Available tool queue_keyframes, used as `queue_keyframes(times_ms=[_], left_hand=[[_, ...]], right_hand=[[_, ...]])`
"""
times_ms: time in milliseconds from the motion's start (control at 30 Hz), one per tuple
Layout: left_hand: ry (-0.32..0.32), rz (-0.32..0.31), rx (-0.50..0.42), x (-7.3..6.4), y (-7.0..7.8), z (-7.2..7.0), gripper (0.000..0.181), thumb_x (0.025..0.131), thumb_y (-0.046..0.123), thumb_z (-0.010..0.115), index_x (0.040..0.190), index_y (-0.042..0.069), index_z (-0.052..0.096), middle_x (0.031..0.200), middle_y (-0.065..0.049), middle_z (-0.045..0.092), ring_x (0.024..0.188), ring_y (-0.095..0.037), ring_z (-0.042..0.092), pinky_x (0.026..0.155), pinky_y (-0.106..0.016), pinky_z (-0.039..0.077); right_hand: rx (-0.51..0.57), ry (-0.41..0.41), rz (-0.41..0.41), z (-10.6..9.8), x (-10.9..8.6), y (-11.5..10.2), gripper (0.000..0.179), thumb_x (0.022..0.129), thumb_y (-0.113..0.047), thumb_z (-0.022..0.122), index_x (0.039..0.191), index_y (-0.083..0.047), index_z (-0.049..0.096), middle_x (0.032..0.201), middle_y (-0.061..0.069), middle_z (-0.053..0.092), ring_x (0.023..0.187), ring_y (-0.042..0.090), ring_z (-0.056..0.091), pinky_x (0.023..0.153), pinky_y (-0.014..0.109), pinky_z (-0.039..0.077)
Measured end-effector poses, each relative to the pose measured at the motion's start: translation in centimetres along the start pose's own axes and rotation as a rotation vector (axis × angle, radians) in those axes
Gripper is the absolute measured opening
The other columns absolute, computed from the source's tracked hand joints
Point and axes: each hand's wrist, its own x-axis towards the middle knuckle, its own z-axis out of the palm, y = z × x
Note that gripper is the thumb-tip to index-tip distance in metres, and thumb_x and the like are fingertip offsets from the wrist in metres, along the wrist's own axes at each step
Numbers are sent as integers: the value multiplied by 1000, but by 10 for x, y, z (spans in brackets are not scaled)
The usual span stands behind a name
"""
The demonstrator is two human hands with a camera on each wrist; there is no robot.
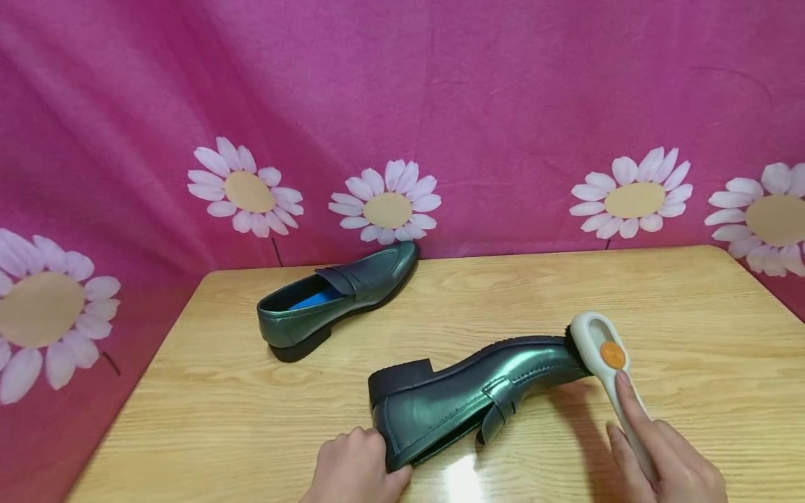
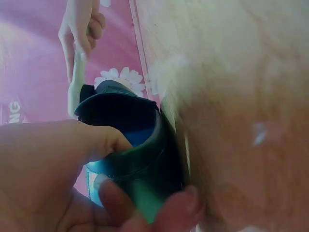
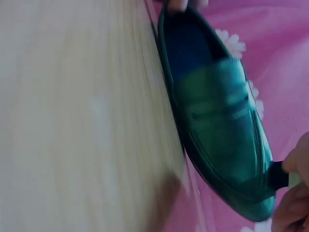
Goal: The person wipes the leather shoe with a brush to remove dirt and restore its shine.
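A dark green loafer (image 1: 434,412) is held tilted on its side above the table, its sole facing away and its toe to the right. My left hand (image 1: 355,464) grips it by the heel; in the left wrist view the thumb (image 2: 113,140) reaches inside the opening and the fingers lie along the outside of the back. In my right hand (image 1: 673,461) is a white-handled brush (image 1: 591,342) with an orange button and dark bristles. Those bristles touch the loafer's toe, and the index finger lies along the handle just below the button.
Another green loafer (image 1: 339,297) with a blue insole stands upright at the back left of the wooden table (image 1: 207,391). Behind the table hangs a pink cloth (image 1: 503,105) printed with white daisies.
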Motion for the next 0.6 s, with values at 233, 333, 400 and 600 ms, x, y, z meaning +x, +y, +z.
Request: queue_keyframes(times_ms=[233,333,400,600], left_hand=[[-115,-40,107,1,4,3,52,82,52,68,82,-1,67,69,-8,58,64,-25,58,63,-43,49],[-138,-65,118,2,5,4,52,83,51,67,82,-1,67,70,-8,58,65,-25,58,65,-44,50],[-142,-71,116,2,5,4,51,84,50,66,81,-1,67,69,-8,58,64,-25,59,65,-43,50],[-129,-30,103,2,5,4,49,86,47,65,77,0,67,69,-8,59,64,-26,59,62,-43,50]], right_hand=[[18,-169,1,0,-4,-26,40,97,-31,58,132,-12,60,59,-9,42,51,-8,27,41,8,23],[-15,-204,-21,-3,-1,-26,49,100,-46,42,133,-14,59,61,-9,41,51,-7,27,40,9,23],[-47,-178,-29,-7,3,-22,53,100,-50,38,132,-15,60,59,-10,39,51,-7,26,40,9,22],[-32,-122,-6,-13,7,-13,51,99,-47,42,131,-11,61,56,-11,40,50,-10,25,39,10,21]])
